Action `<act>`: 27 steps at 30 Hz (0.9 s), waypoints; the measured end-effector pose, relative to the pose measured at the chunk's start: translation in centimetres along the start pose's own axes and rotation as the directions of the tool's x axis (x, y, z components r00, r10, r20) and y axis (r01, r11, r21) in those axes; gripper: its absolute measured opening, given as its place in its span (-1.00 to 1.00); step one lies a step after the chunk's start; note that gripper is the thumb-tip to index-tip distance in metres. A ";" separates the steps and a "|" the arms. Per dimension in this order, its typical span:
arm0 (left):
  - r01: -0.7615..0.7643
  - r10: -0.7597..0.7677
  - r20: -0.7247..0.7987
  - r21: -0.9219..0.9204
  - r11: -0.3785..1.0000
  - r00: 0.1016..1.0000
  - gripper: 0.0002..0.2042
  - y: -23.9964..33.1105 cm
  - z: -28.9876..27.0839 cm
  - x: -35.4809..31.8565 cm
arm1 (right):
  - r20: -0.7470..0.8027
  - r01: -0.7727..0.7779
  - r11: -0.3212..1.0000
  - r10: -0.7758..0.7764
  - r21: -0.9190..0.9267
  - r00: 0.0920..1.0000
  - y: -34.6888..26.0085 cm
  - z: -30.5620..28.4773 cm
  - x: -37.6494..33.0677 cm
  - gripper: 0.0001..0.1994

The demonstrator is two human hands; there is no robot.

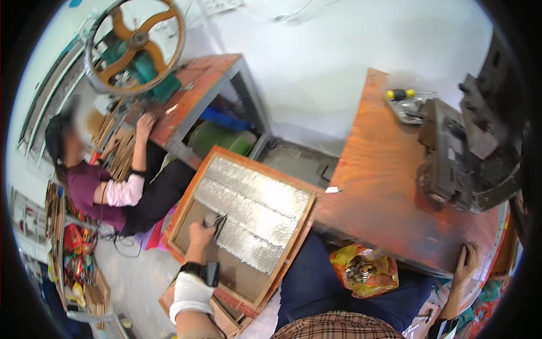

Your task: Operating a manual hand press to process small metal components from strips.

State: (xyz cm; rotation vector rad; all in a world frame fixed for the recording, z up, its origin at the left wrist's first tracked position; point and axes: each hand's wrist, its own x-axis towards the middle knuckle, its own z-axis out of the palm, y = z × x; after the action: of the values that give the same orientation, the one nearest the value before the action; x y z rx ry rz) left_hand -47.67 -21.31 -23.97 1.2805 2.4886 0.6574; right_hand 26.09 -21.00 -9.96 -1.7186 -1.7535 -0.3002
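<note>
My left hand [200, 236] is over a wooden-framed tray [183, 206], closed on a small cluster of metal pieces [216, 221]. Its fingertips are at the left end of a row, and the pieces are too blurred to tell their exact kind. Tight rows of small shiny metal pieces [257, 200] cover much of the tray, and bare board shows along its left and lower sides. My right hand [467, 261] rests at the near right edge of the orange-brown table [367, 186], fingers lying on the top, holding nothing visible.
A red and yellow plastic bag [339, 263] with loose metal pieces lies between my legs. On the table stand a dark machine [451, 164] and a small tray with a yellow-black screwdriver [400, 94]. At left, a co-worker [107, 192] sits by a bench with a large handwheel [138, 39].
</note>
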 end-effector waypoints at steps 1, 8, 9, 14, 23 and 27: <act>0.031 -0.031 -0.010 0.038 0.999 0.999 -0.59 0.8 -0.1 0.2 | -0.028 0.029 0.999 -0.029 -0.014 0.999 0.5 0.0 -0.1 -0.92; 0.012 0.156 0.244 -0.571 0.821 0.957 -0.62 17.7 -5.7 -3.2 | -0.099 0.072 0.997 -0.074 -0.020 0.992 -3.4 -0.2 2.2 -0.88; -0.078 0.283 0.274 -0.579 0.811 0.919 -0.62 22.5 -6.2 -3.6 | -0.112 0.071 0.997 -0.070 0.008 0.991 -3.6 -0.3 2.2 -0.88; -0.430 0.647 0.363 -0.521 0.737 0.670 -0.68 45.3 -4.8 -7.7 | -0.127 0.058 0.998 -0.054 0.032 0.990 -3.1 -1.0 1.9 -0.87; -0.682 0.735 0.250 -0.275 0.678 0.630 -0.59 59.0 1.9 -12.5 | -0.134 0.059 0.993 -0.045 0.106 0.990 -2.3 -1.4 1.7 -0.85; -0.687 0.720 0.026 -0.278 0.671 0.693 -0.59 60.7 3.7 -14.0 | -0.153 0.060 0.993 -0.044 0.103 0.987 -1.9 -1.7 1.6 -0.85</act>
State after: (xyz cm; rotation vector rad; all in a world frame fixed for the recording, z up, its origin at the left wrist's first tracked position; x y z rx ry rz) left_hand 4.30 -0.96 3.94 2.1087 1.6556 0.9648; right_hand 24.84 -20.94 -7.20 -1.5358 -1.6754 -0.3432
